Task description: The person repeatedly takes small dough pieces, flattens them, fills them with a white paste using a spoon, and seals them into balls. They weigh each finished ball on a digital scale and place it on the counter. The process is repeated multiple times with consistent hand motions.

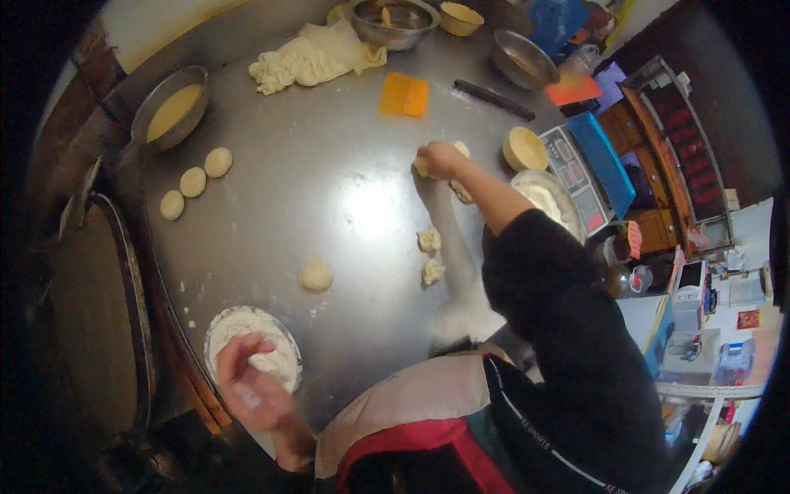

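Observation:
My right hand [439,160] reaches over the metal worktop [345,154], its fingers closed on a dough piece [422,165]. More dough lies beside and partly behind that hand. Nearer me are two rough dough pieces [429,240]. My left hand [253,383], blurred, is raised over a bowl of flour [271,355] with fingers curled apart; nothing shows in it. A round dough ball [316,275] lies between the flour bowl and the rough pieces. Three flattened dough rounds [193,182] lie in a row at the left.
A metal bowl of yellow liquid [174,114] stands left. Behind are a large dough mass [308,58] partly under cloth, an orange scraper [403,95], a dark rolling pin [494,99] and metal bowls [395,40]. A digital scale [577,176] stands right; a round griddle [92,321] adjoins the left edge.

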Tool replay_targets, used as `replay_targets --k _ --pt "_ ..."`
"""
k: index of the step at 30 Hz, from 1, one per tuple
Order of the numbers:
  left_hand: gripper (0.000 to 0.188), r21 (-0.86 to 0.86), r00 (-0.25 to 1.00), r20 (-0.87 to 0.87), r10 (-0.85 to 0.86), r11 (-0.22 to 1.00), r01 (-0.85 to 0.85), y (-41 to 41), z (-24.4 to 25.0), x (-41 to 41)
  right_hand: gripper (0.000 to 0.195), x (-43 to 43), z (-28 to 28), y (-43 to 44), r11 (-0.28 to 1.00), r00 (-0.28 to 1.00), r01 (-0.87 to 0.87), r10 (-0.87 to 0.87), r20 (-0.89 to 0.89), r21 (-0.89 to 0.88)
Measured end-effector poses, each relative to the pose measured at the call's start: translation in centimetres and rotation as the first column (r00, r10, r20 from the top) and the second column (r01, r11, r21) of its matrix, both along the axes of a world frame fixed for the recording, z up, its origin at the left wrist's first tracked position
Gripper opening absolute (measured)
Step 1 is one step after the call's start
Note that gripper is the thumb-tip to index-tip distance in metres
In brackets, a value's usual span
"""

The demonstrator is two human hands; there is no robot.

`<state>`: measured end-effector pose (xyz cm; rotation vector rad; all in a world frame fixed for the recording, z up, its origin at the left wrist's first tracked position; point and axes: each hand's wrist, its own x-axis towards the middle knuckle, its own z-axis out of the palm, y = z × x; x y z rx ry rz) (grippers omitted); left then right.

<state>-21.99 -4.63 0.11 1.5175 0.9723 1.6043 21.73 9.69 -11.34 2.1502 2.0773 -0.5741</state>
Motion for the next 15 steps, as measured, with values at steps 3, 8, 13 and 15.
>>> replay_targets --k 3,8,13,15 --pt "0.039 -0.086 0.975 0.12 -0.188 0.976 0.199 -0.4 -1.1 3.2 0.041 -2.9 4.9 -0.3 0.989 0.754 0.118 -0.145 -0.641 -0.085" --pt "0.044 -0.575 0.918 0.327 -0.224 0.724 0.381 0.3 -5.5 10.7 0.041 -14.2 10.5 -8.7 0.966 0.78 -0.204 0.257 -0.571 0.156" --pt "0.043 -0.596 0.676 0.736 -0.041 0.433 0.676 -0.9 -8.0 12.1 0.046 -13.2 9.4 -12.9 0.864 0.561 -0.122 0.466 -0.684 0.489" --pt "0.043 -0.563 0.619 0.786 0.013 0.429 0.706 -1.7 -9.4 11.2 0.031 -9.2 7.3 -13.2 0.926 0.841 0.078 0.137 -0.523 0.369"
